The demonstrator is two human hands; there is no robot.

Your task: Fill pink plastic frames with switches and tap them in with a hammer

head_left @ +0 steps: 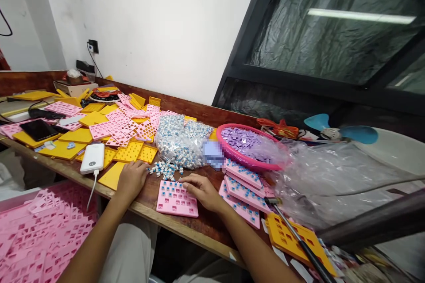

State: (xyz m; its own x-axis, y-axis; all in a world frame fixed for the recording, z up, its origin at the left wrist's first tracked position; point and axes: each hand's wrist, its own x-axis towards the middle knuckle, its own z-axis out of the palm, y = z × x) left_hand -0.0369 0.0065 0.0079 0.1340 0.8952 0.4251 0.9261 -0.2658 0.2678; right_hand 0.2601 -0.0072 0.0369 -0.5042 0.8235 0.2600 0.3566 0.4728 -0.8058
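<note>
A pink board [177, 208] with square openings lies at the table's front edge. Small blue-and-white pieces, much like key switches, fill its top row and part of the row below. At its upper right corner is my right hand [204, 190], thumb and fingers drawn together over the openings; anything between them is too small to make out. My left hand [132, 180] rests left of the board, its curled fingers at the edge of a loose pile of blue-and-white pieces [166, 170]. What those fingertips hold, if anything, is hidden.
Behind the pile sit clear bags [181, 141] of the same pieces. To the right are a pink basket [221, 148] of purple pieces, stacked filled pink boards [244, 188], a hammer [299, 236] and a yellow board [292, 239]. A white power bank [92, 158] lies left.
</note>
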